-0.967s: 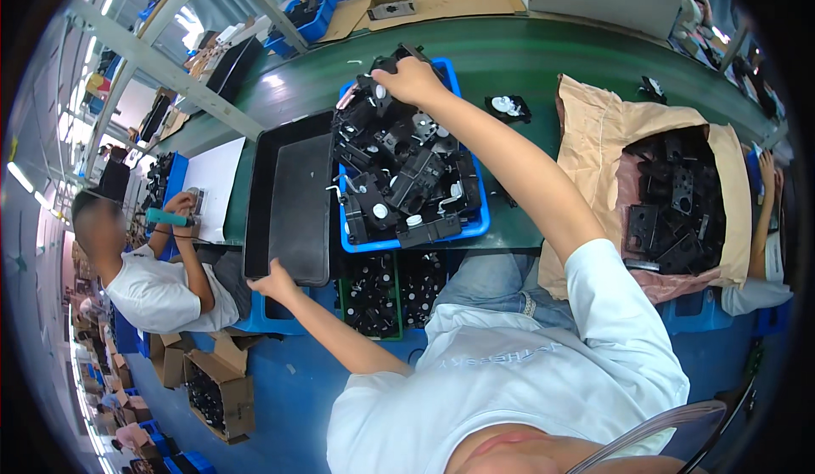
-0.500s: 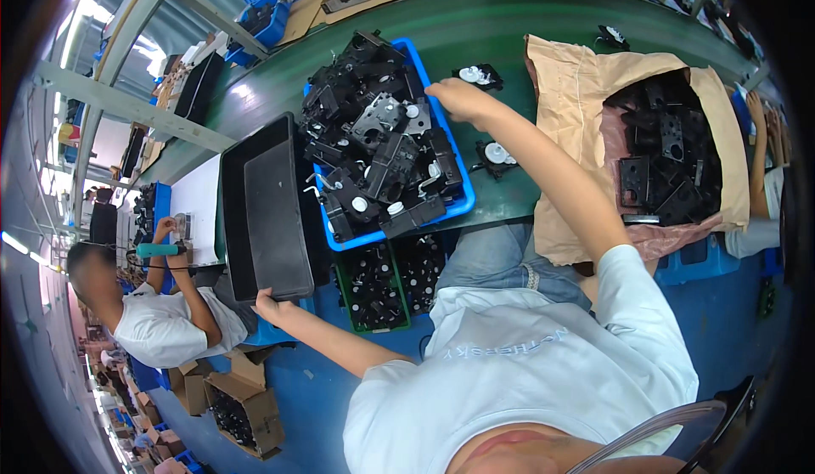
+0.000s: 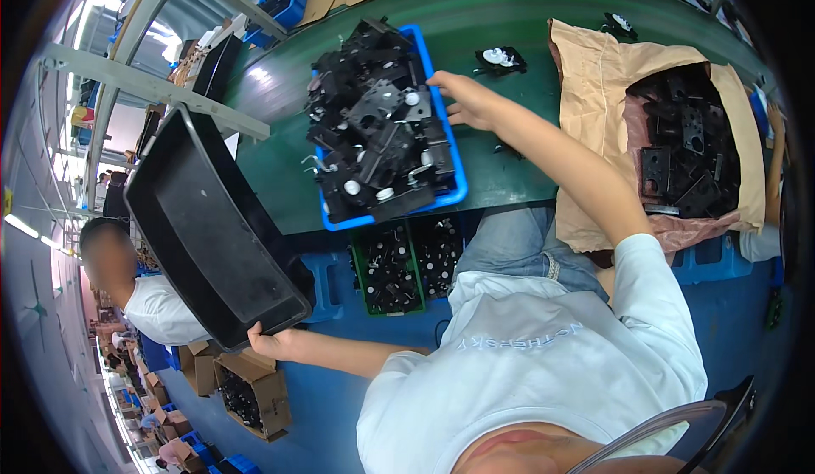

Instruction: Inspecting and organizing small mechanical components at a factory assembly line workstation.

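My left hand (image 3: pixel 270 341) grips the lower end rim of a large black plastic tray (image 3: pixel 216 228). The tray is tilted, and nothing lies inside it. My right hand (image 3: pixel 469 103) rests its fingertips against the right side of a blue bin (image 3: pixel 459 172), fingers apart. Black plastic mechanism parts (image 3: pixel 378 121) with white wheels and metal plates are heaped above the bin's rim. Just beyond my right hand, a loose black part with a white gear (image 3: pixel 501 59) lies on the green bench (image 3: pixel 289 177). Another part is mostly hidden under my right forearm.
A brown paper sack (image 3: pixel 586 117) of black parts stands at the right. Under the bench edge sits a green crate (image 3: pixel 361 279) of parts. A co-worker (image 3: pixel 157 304) sits at the left behind the tray. Cardboard boxes (image 3: pixel 272 389) stand on the floor.
The tray has swung left and away from the bench, tilting in my left hand. The blue bin has slid left along the bench, with my right hand following at its side.
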{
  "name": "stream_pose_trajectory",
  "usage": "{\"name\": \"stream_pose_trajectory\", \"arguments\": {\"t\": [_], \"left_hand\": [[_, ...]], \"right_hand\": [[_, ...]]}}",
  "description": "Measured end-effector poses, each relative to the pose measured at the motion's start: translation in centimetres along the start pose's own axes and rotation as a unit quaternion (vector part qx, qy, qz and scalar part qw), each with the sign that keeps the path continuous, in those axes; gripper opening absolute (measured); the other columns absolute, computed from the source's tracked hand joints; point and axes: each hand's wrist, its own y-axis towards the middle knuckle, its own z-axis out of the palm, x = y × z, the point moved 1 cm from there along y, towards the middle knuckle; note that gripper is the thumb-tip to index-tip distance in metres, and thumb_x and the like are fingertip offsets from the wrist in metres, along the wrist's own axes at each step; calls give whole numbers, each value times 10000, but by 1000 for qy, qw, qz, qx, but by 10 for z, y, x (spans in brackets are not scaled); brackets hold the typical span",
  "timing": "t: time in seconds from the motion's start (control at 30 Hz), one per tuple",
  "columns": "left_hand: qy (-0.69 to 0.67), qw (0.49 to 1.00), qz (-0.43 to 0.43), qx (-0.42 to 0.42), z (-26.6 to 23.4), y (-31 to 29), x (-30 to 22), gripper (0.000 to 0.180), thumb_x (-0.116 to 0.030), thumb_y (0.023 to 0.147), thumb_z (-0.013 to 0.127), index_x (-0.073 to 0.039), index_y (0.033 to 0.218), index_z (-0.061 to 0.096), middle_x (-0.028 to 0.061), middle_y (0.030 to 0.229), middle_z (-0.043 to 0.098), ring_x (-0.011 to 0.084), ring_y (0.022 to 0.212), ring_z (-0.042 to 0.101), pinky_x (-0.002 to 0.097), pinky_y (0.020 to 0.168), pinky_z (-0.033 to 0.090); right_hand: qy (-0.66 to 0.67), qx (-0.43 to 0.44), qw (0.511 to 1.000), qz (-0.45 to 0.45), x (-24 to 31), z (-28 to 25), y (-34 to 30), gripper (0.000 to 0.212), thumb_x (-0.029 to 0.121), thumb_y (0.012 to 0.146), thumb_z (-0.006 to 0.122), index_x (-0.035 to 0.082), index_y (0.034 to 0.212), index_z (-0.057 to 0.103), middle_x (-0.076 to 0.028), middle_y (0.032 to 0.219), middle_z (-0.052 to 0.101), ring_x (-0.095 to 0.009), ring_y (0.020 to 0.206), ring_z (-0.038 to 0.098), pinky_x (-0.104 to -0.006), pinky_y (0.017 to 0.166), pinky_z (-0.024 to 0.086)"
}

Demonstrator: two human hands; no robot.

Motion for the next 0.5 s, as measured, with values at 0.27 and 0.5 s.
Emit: {"name": "stream_pose_trajectory", "arguments": {"t": [0.27, 0.5], "left_hand": [[-93, 995, -9, 22, 23, -82, -19, 314, -5, 656, 507, 14, 941, 638, 119, 1011, 680, 251, 839, 635, 311, 847, 527], [-90, 993, -12, 71, 93, -193, 7, 269, -4, 663, 499, -20, 899, 625, 99, 974, 676, 233, 813, 633, 306, 822, 522]], "right_hand": [[109, 82, 991, -2, -36, 41, 43, 574, 318, 866, 529, -25, 1323, 486, -216, 1332, 524, -356, 1162, 546, -474, 1016, 403], [200, 113, 973, 6, -71, 103, 80, 515, 269, 887, 538, 46, 1348, 486, -165, 1486, 400, -360, 1266, 463, -519, 1106, 320]]}}
